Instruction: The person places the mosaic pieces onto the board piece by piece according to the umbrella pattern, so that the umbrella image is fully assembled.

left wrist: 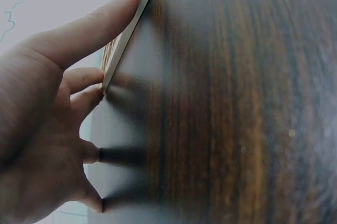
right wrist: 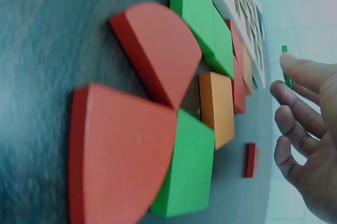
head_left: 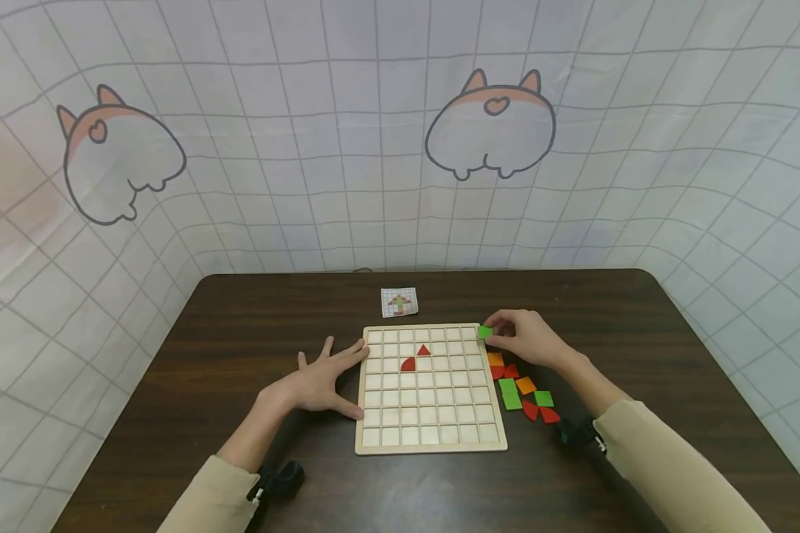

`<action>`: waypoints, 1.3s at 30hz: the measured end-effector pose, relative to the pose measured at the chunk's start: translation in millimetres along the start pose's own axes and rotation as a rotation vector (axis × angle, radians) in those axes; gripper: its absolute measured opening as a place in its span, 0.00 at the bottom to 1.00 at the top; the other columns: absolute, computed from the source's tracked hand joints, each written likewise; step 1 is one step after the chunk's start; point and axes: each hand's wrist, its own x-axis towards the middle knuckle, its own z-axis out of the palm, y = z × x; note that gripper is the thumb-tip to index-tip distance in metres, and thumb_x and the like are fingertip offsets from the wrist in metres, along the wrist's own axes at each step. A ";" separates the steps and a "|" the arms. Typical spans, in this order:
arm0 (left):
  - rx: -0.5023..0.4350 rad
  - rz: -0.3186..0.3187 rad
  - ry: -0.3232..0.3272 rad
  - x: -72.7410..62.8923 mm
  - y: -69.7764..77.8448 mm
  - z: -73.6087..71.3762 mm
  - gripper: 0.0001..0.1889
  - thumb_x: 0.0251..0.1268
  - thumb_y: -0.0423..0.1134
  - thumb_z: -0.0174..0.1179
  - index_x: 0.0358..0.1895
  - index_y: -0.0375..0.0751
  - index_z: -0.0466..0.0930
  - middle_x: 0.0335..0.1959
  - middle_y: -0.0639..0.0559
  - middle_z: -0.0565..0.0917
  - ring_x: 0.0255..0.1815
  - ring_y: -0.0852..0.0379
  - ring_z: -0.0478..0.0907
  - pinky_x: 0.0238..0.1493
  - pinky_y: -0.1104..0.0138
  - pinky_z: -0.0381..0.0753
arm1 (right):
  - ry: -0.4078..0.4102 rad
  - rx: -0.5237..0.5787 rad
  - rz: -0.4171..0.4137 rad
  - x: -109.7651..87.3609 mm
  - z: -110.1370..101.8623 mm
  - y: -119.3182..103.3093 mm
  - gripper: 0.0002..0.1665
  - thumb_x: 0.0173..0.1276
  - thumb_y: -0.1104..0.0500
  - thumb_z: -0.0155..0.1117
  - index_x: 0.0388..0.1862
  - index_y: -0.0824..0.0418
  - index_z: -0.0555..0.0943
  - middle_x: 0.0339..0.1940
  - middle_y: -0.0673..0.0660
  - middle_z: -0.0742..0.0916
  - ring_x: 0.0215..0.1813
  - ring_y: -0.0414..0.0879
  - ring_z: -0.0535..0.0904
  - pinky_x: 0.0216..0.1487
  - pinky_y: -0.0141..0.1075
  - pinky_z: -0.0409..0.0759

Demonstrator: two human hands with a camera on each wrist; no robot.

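Note:
A wooden grid board (head_left: pixel 433 450) lies flat on the table, bearing a red triangle (head_left: pixel 424 350) and a red quarter-circle (head_left: pixel 408 364). My left hand (head_left: pixel 323 381) has its fingers spread, the thumb and a fingertip touching the board's left edge. In the left wrist view, the hand's (left wrist: pixel 47 113) other fingertips rest on the table. At the board's top right corner my right hand (head_left: pixel 527 337) pinches a green square tile (head_left: pixel 484 332) between thumb and finger. The same tile (right wrist: pixel 286 66) shows edge-on in the right wrist view.
Right of the board lie several loose tiles: green squares (head_left: pixel 509 387), an orange piece (head_left: pixel 525 385) and red quarter-circles (head_left: pixel 530 410). A small pattern card (head_left: pixel 398 303) lies behind the board on the dark table (head_left: pixel 293 296). A grid-patterned curtain (head_left: pixel 307 185) stands behind.

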 end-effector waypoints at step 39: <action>-0.006 0.007 0.009 -0.2 0.3 1.0 0.60 0.53 0.62 0.77 0.85 0.51 0.51 0.85 0.49 0.44 0.81 0.31 0.25 0.62 0.21 0.23 | -0.110 0.009 -0.177 14.1 45.7 -46.0 0.13 0.66 0.56 0.77 0.46 0.60 0.87 0.31 0.44 0.84 0.34 0.38 0.78 0.38 0.35 0.80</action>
